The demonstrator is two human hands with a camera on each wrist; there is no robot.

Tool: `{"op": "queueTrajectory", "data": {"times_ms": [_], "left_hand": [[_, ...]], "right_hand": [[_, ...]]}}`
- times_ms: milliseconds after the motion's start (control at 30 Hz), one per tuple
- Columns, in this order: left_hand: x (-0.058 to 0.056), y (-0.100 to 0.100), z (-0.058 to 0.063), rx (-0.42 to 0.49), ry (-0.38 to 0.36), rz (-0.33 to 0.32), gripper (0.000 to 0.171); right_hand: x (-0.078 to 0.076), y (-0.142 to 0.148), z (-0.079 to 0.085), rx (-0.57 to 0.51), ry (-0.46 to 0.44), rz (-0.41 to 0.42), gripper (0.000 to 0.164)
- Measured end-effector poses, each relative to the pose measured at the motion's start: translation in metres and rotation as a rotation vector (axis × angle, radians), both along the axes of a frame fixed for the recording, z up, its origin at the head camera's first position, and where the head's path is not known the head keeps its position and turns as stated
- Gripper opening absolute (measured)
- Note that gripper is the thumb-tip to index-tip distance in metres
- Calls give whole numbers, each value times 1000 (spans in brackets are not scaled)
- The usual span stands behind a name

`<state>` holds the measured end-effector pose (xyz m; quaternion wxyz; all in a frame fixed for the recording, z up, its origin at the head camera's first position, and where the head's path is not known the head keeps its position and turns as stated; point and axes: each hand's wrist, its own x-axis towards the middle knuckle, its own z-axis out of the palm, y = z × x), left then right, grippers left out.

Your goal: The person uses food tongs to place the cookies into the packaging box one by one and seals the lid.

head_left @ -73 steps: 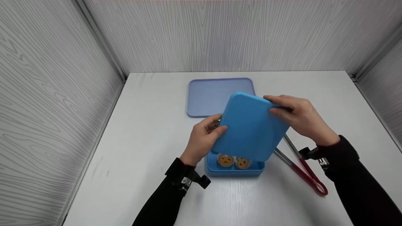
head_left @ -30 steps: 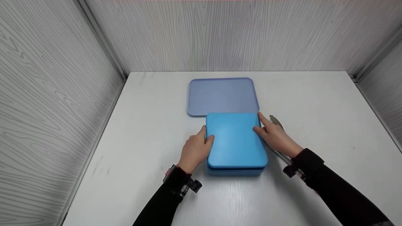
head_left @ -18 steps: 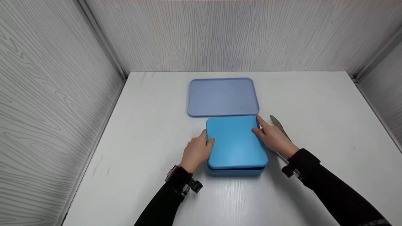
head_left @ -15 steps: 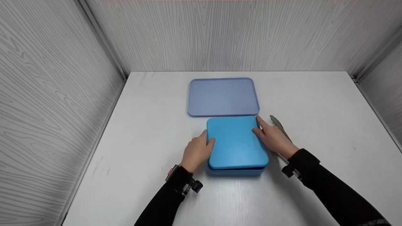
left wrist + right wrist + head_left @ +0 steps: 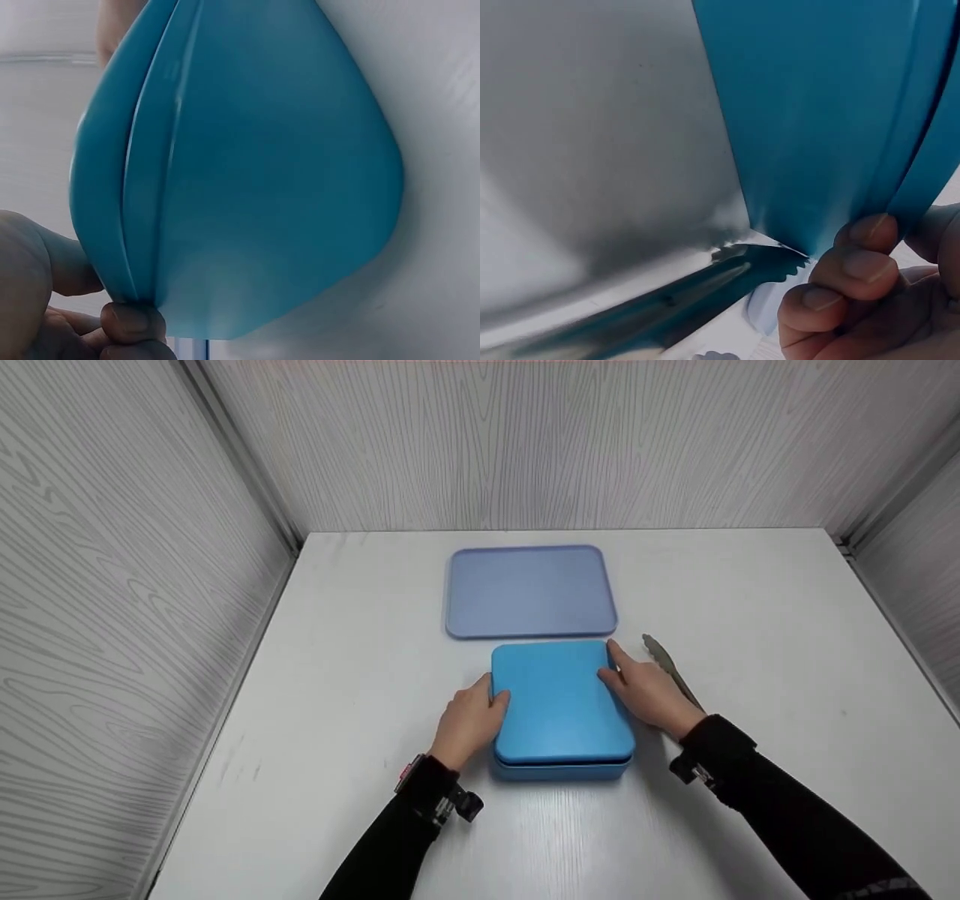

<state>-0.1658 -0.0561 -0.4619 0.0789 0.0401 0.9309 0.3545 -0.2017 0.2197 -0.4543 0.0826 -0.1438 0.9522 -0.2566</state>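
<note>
A bright blue lid (image 5: 564, 701) lies over the blue lunch box (image 5: 562, 772), and a dark gap shows along the near edge between them. My left hand (image 5: 469, 720) grips the left side of lid and box, thumb on top; in the left wrist view its fingers (image 5: 131, 322) touch the seam at a corner. On the opposite side my right hand (image 5: 651, 694) holds the lid's right edge, thumb above. The right wrist view has its fingertips (image 5: 870, 262) curled at the box's rim corner. The lid hides what is inside the box.
Behind the box lies a flat lavender tray (image 5: 532, 592). Metal tongs (image 5: 670, 666) rest to the right, mostly hidden under my right hand and forearm; their toothed tip (image 5: 769, 262) is near the box corner. Wood-grain panels (image 5: 525, 442) wall the white table.
Earlier the lid was raised and tilted, with round biscuit-like pieces visible in the box. Both hands have lowered it onto the box, then drawn it slightly nearer. The right forearm now covers the tongs' red handles.
</note>
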Motion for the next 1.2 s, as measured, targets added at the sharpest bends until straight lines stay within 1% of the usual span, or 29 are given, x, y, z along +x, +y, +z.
{"op": "queueTrajectory", "data": {"times_ms": [67, 133, 267, 333, 367, 433, 467, 533, 600, 667, 700, 767, 833, 933, 1000, 1100, 1200], "left_hand": [[0, 0, -1, 14, 2, 0, 37], [0, 0, -2, 24, -1, -3, 38], [3, -2, -2, -2, -4, 12, 55], [6, -3, -3, -34, 31, 13, 62], [8, -4, -3, -52, 66, 4, 65], [12, -7, -4, -77, 166, -52, 65], [14, -8, -4, -90, 225, -100, 65], [18, -12, -5, -115, 340, -237, 63], [21, -15, -6, -156, 427, -391, 63], [23, -17, -8, -212, 480, -522, 67], [24, -18, -9, -239, 493, -573, 71], [25, -19, -12, -292, 503, -645, 79], [25, -20, -15, -340, 512, -681, 86], [24, -22, -17, -372, 511, -706, 91], [24, -22, -18, -377, 517, -710, 90], [23, -23, -17, -365, 533, -714, 86], [23, -23, -16, -365, 571, -719, 83]], "right_hand": [[0, 1, -2, 7, -12, -9, 64], [-1, 2, -3, 0, -28, -21, 64], [0, 4, -5, -47, -41, -32, 66], [1, 6, -5, -47, -8, -28, 67], [3, 7, -5, -42, 28, -22, 67], [8, 11, -4, -30, 110, 2, 67], [11, 14, -3, -22, 150, 24, 67], [16, 18, -2, 1, 235, 104, 67], [22, 22, 0, 30, 275, 224, 68], [27, 25, -1, 63, 296, 364, 71], [29, 26, -1, 75, 305, 430, 75], [34, 27, -5, 98, 322, 538, 82], [37, 26, -9, 110, 348, 614, 90], [40, 25, -14, 140, 392, 665, 97], [41, 24, -16, 154, 420, 679, 97], [42, 24, -17, 175, 459, 680, 93], [44, 24, -17, 188, 496, 683, 89]]}}
